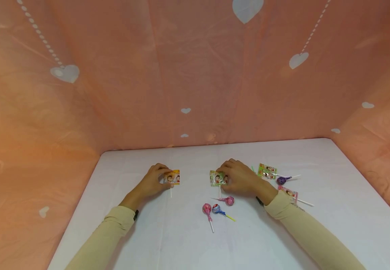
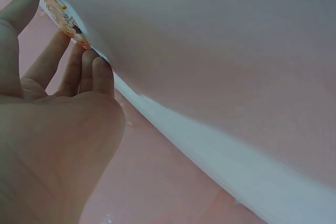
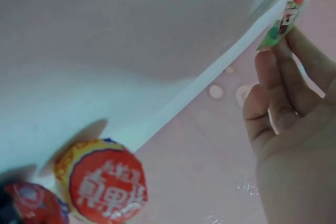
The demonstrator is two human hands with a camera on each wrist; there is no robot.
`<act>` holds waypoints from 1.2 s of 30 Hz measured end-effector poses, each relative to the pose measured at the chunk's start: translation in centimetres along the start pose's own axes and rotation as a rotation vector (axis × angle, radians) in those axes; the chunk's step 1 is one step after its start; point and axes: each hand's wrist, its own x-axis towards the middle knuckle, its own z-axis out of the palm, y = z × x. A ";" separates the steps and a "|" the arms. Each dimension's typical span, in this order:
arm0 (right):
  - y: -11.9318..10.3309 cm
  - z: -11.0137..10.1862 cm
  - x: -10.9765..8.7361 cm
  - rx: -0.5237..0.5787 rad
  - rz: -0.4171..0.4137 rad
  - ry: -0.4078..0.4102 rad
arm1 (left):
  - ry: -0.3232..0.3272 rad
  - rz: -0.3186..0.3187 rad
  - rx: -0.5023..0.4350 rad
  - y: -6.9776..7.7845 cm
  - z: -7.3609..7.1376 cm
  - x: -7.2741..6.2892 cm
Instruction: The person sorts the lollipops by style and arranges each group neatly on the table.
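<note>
On the left, a flat lollipop in an orange printed wrapper (image 1: 176, 177) has its white stick pointing toward me. My left hand (image 1: 155, 180) pinches its wrapper between thumb and fingers. Across from it, my right hand (image 1: 242, 177) grips a flat lollipop in a green printed wrapper (image 1: 214, 178), stick also toward me. In the left wrist view, fingertips meet the edges of the orange wrapper (image 2: 64, 19). The right wrist view shows the green wrapper (image 3: 287, 17) between thumb and fingers.
Nearer me lie two pink round lollipops (image 1: 206, 208) and a blue one (image 1: 217, 209) with a yellow stick. Right of my right hand are a purple lollipop (image 1: 281, 180), flat green-wrapped ones (image 1: 267, 171) and a pink-wrapped one (image 1: 288, 192). Orange cloth (image 1: 195, 75) hangs behind the white table (image 1: 174, 232).
</note>
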 end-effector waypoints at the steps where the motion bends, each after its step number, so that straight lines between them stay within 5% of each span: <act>1: -0.1 0.1 0.0 -0.001 -0.002 -0.007 | 0.000 -0.001 0.000 0.0 0.0 0.0; 36: -3.1 1.4 5.8 0.037 -0.124 -0.033 | 0.004 -0.050 -0.033 0.5 0.3 0.0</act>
